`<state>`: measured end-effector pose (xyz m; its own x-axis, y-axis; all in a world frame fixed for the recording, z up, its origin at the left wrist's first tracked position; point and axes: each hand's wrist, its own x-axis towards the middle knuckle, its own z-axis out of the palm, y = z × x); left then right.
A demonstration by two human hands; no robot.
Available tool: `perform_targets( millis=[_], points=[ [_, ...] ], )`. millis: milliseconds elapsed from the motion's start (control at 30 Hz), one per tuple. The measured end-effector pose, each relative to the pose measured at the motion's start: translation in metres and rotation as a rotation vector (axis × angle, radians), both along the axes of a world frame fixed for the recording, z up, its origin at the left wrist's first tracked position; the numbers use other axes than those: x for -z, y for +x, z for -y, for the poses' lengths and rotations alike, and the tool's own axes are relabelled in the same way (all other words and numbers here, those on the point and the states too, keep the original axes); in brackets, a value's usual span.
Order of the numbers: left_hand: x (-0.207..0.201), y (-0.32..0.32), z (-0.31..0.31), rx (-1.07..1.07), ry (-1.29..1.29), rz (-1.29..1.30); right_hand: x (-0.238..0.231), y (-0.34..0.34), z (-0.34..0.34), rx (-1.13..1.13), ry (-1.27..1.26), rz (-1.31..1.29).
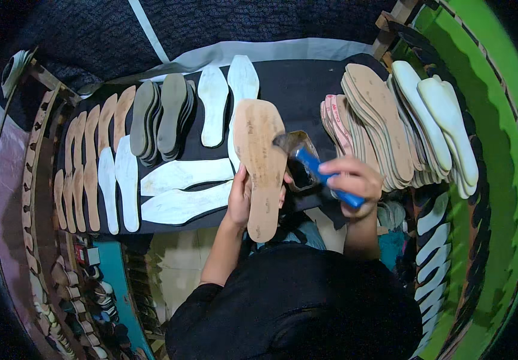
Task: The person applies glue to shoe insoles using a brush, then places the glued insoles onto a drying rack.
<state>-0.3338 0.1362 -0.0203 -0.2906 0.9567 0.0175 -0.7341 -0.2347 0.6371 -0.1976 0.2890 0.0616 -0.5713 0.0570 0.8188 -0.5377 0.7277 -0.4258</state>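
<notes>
Closest in is the person's black top [295, 300]. Just past it, the left hand [239, 198] is wrapped around a tan insole [262, 144], held up over the table's near edge with its narrow end toward the body. The right hand [358, 183] is closed around a blue-handled brush [311, 163]; its blurry tip is right at the insole's edge, can't tell if they're touching. Behind the brush there's an open container [299, 181]. Further back, white insoles [212, 105] lie left, stacked tan ones [376, 108] right.
</notes>
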Motion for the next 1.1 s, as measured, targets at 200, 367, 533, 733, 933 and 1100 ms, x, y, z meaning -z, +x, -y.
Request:
perform_targets(
  millis=[200,367,533,733,933,1100],
  points=[
    [-0.002,0.0,-0.004,-0.223,-0.052,-0.004,0.006,0.001,0.008,-0.423,-0.027,0.157],
    [-0.016,0.008,-0.005,-0.423,-0.184,-0.164,0.005,-0.007,0.017,-0.173,-0.015,0.022],
    [0.001,-0.005,-0.008,-0.431,0.059,0.063,0.004,0.003,0.02,-0.515,-0.127,0.209],
    [-0.02,0.004,-0.013,-0.754,-0.16,-0.347,0.009,-0.011,0.026,-0.24,-0.064,0.03],
    [-0.008,-0.008,-0.002,-0.521,-0.004,0.061,0.003,0.001,0.029,-0.51,-0.177,0.236],
    [-0.002,-0.009,0.0,-0.562,0.062,-0.042,0.007,-0.013,0.033,-0.358,-0.156,0.062]
  ],
)
